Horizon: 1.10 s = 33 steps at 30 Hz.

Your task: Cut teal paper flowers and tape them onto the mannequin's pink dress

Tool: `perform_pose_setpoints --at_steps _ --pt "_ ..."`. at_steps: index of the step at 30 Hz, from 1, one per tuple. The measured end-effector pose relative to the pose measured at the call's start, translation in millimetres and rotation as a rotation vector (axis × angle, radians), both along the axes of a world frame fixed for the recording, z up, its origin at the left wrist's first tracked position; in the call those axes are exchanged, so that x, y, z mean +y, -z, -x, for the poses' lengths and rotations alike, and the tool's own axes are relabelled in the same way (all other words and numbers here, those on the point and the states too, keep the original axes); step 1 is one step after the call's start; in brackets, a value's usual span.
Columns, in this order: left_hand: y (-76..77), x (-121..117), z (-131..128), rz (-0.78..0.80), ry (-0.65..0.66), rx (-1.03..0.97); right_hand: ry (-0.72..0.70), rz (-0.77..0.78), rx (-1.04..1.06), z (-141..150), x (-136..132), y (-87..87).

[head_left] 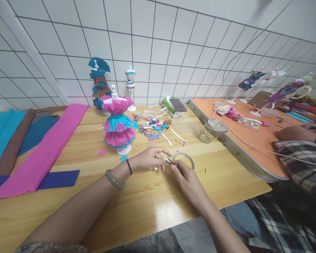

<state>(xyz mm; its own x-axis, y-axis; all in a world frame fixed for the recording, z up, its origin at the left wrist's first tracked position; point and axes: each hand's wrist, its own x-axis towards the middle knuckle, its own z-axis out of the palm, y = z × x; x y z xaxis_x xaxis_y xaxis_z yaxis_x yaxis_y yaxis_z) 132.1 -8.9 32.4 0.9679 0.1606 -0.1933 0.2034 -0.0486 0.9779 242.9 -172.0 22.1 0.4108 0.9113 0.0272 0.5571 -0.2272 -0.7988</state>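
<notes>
My left hand (153,158) is over the table, its index finger stretched out and the other fingers curled. A tiny white scrap (166,160) shows at its fingertips; whether they pinch it is unclear. My right hand (184,175) is closed round a small dark pointed tool (169,161), whose tip reaches the left fingertips. Its exact kind is too small to tell. Just behind the right hand lies a ring-shaped roll (192,161). Left of my hands stands a small mannequin (119,123) in a pink and blue crepe paper dress, with a blue paper flower (123,159) by its base.
Crepe paper strips, including a pink one (52,144), lie at left. Behind are a blue-and-brown dressed mannequin (100,82), a barer one (131,82), paper scraps (154,126) and a clear jar (213,128). At right, another person's hands (297,133) rest over an orange table (242,130).
</notes>
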Motion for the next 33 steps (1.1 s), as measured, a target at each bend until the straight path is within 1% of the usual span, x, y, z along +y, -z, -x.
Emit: perform_pose_setpoints --at_steps 5,7,9,11,13,16,18,20,22,24,26,28,30,32,33 --pt "2.1 2.7 1.5 0.01 -0.002 -0.013 0.009 0.004 0.014 1.0 -2.6 3.1" --pt "1.8 4.8 2.5 -0.002 -0.018 -0.019 0.052 0.003 0.015 -0.4 -3.4 6.9" --pt "1.0 7.4 3.9 -0.023 -0.033 -0.016 0.124 -0.013 0.007 -2.7 -4.7 11.6" --pt "-0.2 10.4 6.1 -0.068 -0.053 -0.01 0.163 -0.027 -0.016 -4.1 -7.0 15.4" --pt "-1.8 13.7 9.0 -0.159 -0.068 0.011 0.109 -0.034 -0.069 -2.7 -10.2 16.4" --pt "-4.3 19.1 14.1 -0.353 -0.072 0.081 -0.085 -0.015 -0.226 6.3 -14.9 13.3" --pt "-5.7 22.7 17.1 -0.513 -0.078 0.105 -0.186 0.002 -0.353 15.1 -16.4 11.0" --pt "-6.8 25.6 19.3 -0.663 -0.098 0.091 -0.242 -0.004 -0.472 22.9 -16.2 10.2" --pt "-8.6 27.1 20.5 -0.731 -0.124 0.065 -0.286 -0.035 -0.545 26.7 -14.3 10.2" --pt "-12.5 26.6 20.4 -0.701 -0.17 0.02 -0.315 -0.091 -0.549 24.5 -10.6 9.0" --pt "-19.4 24.2 19.3 -0.597 -0.228 -0.04 -0.295 -0.182 -0.498 16.1 -4.3 5.1" --pt "-28.8 20.6 17.9 -0.43 -0.249 -0.077 -0.215 -0.294 -0.435 4.2 5.0 -1.9" --pt "-38.0 16.7 17.1 -0.269 -0.226 -0.084 -0.099 -0.393 -0.368 -6.9 16.4 -10.8" --pt "-44.4 13.5 17.0 -0.183 -0.203 -0.112 -0.01 -0.426 -0.311 -13.5 27.7 -19.2" --pt "-46.1 12.3 17.2 -0.15 -0.187 -0.132 -0.003 -0.43 -0.291 -14.7 32.6 -22.5"
